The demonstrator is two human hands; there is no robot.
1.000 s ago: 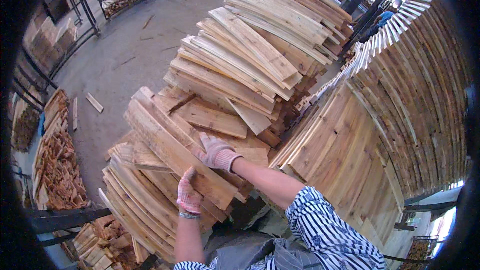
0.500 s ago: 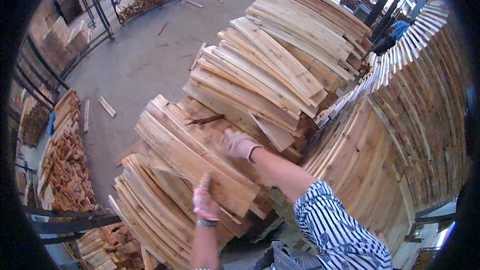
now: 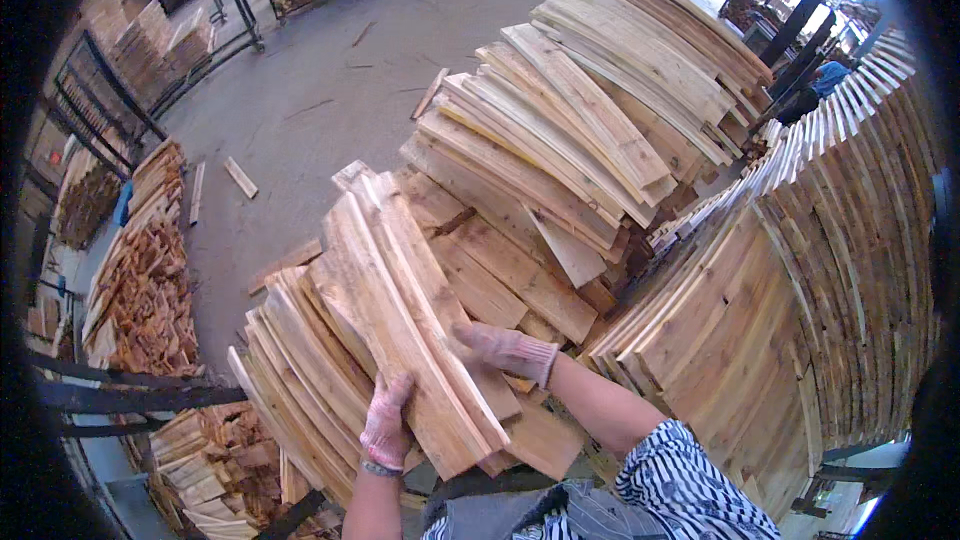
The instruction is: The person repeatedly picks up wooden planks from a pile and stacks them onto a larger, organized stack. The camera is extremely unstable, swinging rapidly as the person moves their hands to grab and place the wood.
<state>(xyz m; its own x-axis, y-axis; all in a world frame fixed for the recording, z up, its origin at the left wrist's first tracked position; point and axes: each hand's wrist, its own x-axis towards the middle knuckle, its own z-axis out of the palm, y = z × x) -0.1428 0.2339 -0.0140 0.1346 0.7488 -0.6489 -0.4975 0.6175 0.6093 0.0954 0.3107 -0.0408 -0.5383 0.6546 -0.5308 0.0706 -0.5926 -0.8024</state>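
Several long wooden boards (image 3: 415, 340) lie together between my hands, tilted away from me over the near piles. My left hand (image 3: 386, 425), in a pinkish-white work glove, grips their left edge near the close end, its thumb on top and fingers hidden beneath. My right hand (image 3: 510, 352), gloved alike, is closed against the right edge of the same boards; some of its fingers are hidden. To the left, more boards (image 3: 290, 360) lie stacked at a slant. Other loose boards (image 3: 520, 265) lie flat beyond my right hand.
Larger board piles (image 3: 560, 155) stretch away ahead. A tall curved-looking wall of stacked boards (image 3: 830, 270) stands close on my right. Scrap wood (image 3: 150, 280) is heaped at the left behind a dark metal rail (image 3: 140, 397). Offcuts lie on the concrete floor (image 3: 300, 110).
My right hand has come back toward me from the farther boards to the right edge of the held ones. These boards have swung steeper and moved closer, uncovering boards beneath.
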